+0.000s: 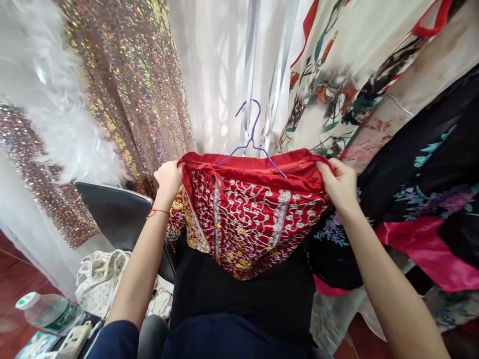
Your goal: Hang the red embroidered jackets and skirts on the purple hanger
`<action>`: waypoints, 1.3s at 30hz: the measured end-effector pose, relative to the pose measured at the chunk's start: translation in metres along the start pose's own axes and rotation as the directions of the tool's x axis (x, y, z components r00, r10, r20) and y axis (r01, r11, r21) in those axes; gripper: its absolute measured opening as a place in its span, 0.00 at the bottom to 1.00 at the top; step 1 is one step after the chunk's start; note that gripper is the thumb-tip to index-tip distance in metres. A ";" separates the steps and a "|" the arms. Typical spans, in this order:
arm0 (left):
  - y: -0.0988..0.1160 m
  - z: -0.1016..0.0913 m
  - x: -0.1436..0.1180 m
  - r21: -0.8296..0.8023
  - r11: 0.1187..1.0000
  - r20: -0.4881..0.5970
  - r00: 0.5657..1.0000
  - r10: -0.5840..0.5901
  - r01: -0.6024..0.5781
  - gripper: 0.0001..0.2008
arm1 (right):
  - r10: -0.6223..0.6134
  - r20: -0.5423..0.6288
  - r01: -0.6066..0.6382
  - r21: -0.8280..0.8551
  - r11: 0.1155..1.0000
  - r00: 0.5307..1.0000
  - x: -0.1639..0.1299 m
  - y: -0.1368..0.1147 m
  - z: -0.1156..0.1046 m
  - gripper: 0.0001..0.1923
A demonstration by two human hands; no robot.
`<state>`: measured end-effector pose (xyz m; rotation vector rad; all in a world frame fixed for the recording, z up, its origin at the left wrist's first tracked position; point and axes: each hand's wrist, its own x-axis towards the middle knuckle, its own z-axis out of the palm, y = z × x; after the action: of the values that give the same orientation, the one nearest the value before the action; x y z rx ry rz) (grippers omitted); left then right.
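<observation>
Costume or dress shop, likely fitting corner. Around purple wire hanger [253, 134]: sequin gown [130, 85] and white feather trim [60, 114] to left, floral robes [359, 85] to right, sheer white curtain [217, 75] behind, black chair [116, 214] lower left.

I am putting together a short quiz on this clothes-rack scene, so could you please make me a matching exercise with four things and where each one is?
Things:
1. red embroidered garment
2. purple wire hanger
3. plastic water bottle
4. sequined fabric

Places:
A. lying at the lower left, near the floor
B. hanging at the upper left, beside white feathery trim
C. held at its top edge by the left hand and the right hand
D. hook rising above the red waistband, in front of pale sheer cloth

Pairs: 1-C, 2-D, 3-A, 4-B
</observation>
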<state>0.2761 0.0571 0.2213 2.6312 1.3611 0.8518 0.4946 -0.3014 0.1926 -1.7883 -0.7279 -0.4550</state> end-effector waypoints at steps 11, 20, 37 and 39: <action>-0.001 -0.010 -0.028 0.080 0.989 -0.129 0.983 0.132 -0.123 0.17 | -0.211 -0.332 0.112 -0.293 0.949 0.919 -0.021 -0.050 -0.018 0.15; 0.006 0.000 -0.146 -0.170 0.940 0.205 0.922 0.327 -0.296 0.09 | -0.559 -0.065 0.359 -0.705 0.612 0.827 -0.076 -0.040 0.009 0.17; 0.172 0.060 -0.112 -0.193 0.418 -0.407 0.460 0.789 -0.888 0.17 | -0.188 -0.223 0.114 -0.308 0.944 0.956 -0.090 -0.015 -0.002 0.15; 0.177 0.069 -0.109 -0.210 0.432 -0.455 0.479 0.751 -0.877 0.16 | -0.179 -0.223 0.115 -0.273 0.955 0.958 -0.085 -0.013 -0.006 0.16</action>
<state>0.3911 -0.1215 0.1660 2.7509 -0.3246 1.4556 0.4232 -0.3258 0.1508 -1.8797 -0.6520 -0.8911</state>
